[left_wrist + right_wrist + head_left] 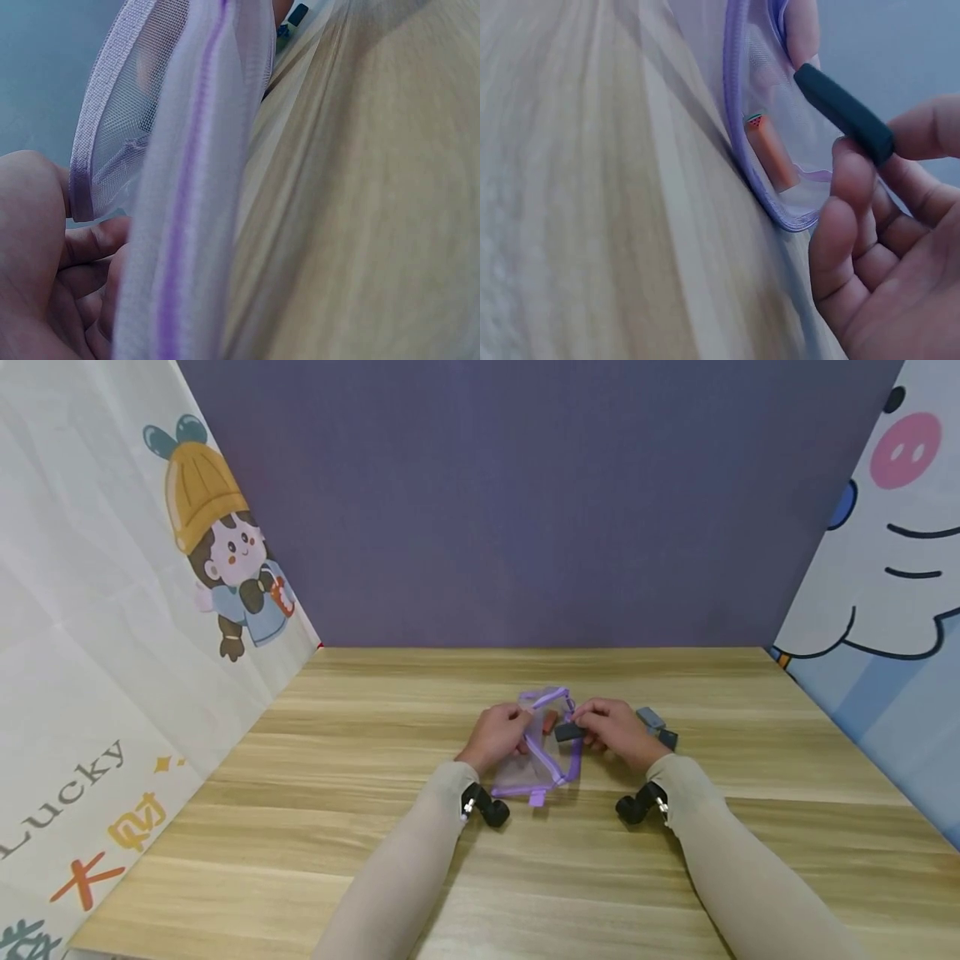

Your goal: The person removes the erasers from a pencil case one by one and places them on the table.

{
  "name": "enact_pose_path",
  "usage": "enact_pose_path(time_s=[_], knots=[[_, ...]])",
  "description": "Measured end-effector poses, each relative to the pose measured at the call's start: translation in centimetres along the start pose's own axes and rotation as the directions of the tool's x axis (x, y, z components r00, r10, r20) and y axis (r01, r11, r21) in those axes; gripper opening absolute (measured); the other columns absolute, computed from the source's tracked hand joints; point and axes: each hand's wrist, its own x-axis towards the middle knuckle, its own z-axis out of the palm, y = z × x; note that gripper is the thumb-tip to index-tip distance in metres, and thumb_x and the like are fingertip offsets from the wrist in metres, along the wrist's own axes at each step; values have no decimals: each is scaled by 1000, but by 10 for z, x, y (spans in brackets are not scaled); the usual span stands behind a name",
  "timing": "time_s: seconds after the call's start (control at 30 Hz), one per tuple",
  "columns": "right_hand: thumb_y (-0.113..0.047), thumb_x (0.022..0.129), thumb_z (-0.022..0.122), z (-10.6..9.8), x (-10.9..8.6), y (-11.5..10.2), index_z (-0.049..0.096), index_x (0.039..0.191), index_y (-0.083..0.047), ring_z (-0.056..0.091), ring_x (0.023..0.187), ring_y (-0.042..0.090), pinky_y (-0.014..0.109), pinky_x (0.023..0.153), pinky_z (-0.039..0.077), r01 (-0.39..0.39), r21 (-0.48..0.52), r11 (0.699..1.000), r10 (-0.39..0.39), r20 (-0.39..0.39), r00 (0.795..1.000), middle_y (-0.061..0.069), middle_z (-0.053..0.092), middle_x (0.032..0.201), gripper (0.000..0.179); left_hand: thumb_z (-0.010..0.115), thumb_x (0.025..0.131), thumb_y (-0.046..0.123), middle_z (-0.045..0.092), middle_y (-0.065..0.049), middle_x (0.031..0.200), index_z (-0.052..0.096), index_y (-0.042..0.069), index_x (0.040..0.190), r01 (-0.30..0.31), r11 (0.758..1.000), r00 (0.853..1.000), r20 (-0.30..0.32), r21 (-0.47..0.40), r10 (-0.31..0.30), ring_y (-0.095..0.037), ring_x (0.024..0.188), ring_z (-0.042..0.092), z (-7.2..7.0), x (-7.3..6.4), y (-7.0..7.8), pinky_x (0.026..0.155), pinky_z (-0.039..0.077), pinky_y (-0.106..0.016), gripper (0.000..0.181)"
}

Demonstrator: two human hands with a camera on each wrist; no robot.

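Note:
A purple-trimmed mesh zip pouch [512, 775] stands on its side on the table, its zipped mouth spread open toward the right. My left hand [495, 735] pinches the pouch's edge between thumb and fingers. In the left wrist view, the zipper strip [187, 187] partly hides that hand's fingers. My right hand [617, 732] pinches a small dark rectangular block [844, 112] at one end, its other end pointing into the pouch's mouth. Inside the pouch lies an orange-red bar [772, 154] with a watermelon-like picture on its end.
Just beyond my right hand, a grey block [650, 718] and a black block [668, 740] lie close together on the wooden table [337, 735]. A dark panel [480, 502] stands along the back edge, and printed sheets hang at both sides.

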Motion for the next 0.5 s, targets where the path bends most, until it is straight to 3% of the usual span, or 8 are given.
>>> enact_pose_path(time_s=[0.5], knots=[[-15, 96, 63, -3, -3, -1, 64, 107, 5, 61, 74, 22, 35, 66, 56, 42, 108, 993, -44, 24, 999, 12, 64, 89, 23, 57, 101, 34, 67, -6, 71, 66, 12, 90, -14, 1000, 1000, -1, 8, 14, -18, 61, 65, 1, 1, -1, 54, 56, -30, 27]])
